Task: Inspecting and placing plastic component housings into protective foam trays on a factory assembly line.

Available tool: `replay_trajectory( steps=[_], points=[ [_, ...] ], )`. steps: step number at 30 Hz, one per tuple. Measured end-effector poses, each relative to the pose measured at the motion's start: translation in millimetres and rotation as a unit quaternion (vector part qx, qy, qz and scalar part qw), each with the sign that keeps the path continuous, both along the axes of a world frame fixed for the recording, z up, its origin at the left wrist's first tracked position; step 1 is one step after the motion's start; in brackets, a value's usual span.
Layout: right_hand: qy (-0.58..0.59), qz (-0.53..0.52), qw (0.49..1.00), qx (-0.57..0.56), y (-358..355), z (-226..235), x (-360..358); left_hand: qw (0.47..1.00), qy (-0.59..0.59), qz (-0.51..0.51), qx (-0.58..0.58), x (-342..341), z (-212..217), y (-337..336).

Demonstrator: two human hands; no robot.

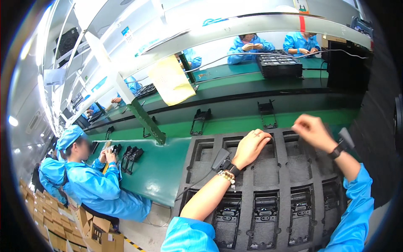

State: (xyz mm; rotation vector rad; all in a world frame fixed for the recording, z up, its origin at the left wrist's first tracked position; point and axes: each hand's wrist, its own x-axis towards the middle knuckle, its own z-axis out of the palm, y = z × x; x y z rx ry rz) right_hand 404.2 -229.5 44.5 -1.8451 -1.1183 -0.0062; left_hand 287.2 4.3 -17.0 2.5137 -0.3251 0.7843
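My left hand (pixel 253 148) is over the back row of a dark grey foam tray (pixel 248 182), fingers stretched and bent down at the knuckles, with nothing visible in them. Farther right, my right hand (pixel 312 131) is raised above the tray's back edge, its fingers curled in and slightly blurred; no object shows in it. Black rectangular device frames, such as this frame (pixel 263 216), lie in the tray's front pockets. Just beyond the tray, one black frame (pixel 267 114) and another black frame (pixel 201 122) rest on a green belt (pixel 233 119). Both wrists wear black straps with grey clips.
A green bench (pixel 168 168) runs left, where a person in blue (pixel 90 168) handles small parts beside several black frames (pixel 132 159). A green post (pixel 145 122) and a yellow sheet (pixel 171 80) stand beyond. Several people work across the line near a black tray (pixel 279 65). Cardboard boxes (pixel 54 220) sit lower left.
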Motion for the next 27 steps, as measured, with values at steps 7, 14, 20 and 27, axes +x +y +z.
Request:
replay_trajectory(
  steps=[7,14,20,27],
  points=[
    [0.092,0.087,0.992,0.027,35,-48,-63,0.997,-0.077,-0.008,0.000,-1,8,-14],
    [0.086,0.034,0.993,0.079,28,-50,-57,0.984,0.005,-0.065,-0.166,-4,1,-29],
    [0.058,0.003,0.995,0.084,24,-50,-51,0.955,0.052,-0.093,-0.276,-7,-1,-31],
    [-0.081,-0.022,0.992,0.096,27,-52,-57,0.962,0.068,-0.099,-0.245,-5,-7,-21]
  ],
)
